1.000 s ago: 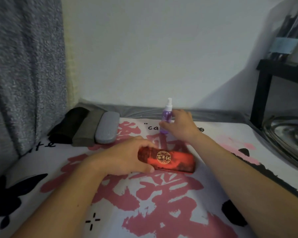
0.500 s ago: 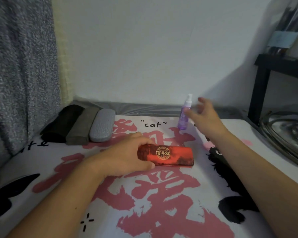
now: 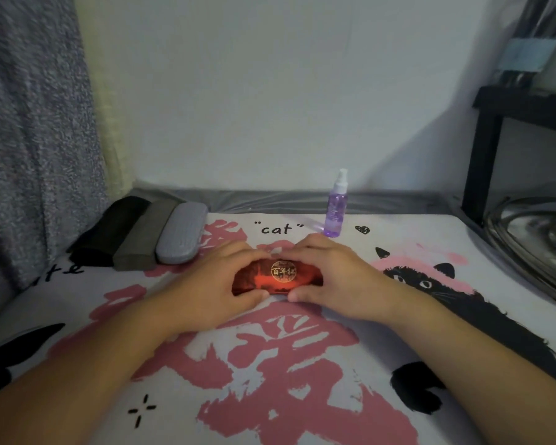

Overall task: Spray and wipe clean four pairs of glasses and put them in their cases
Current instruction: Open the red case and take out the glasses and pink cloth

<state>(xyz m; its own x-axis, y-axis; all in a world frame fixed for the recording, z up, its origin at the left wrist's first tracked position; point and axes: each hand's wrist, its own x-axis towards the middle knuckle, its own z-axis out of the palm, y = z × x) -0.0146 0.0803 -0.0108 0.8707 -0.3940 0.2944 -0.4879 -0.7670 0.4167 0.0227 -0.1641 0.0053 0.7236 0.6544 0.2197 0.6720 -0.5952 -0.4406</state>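
A closed red glasses case with a gold round emblem lies on the printed sheet in the middle. My left hand grips its left end, fingers over the top and thumb at the front. My right hand grips its right end the same way. A purple spray bottle with a white nozzle stands upright just behind, free of both hands. At the back left lie three closed cases side by side: a black case, a dark grey case and a light grey case. No glasses are in sight.
The sheet has pink characters and black cat prints. A white wall runs close behind. A grey curtain hangs at the left. A black shelf frame and a shiny metal lid stand at the right.
My right hand let go of the spray bottle, left it standing at the back, and came down onto the red case's right end. My left hand kept hold of the case.
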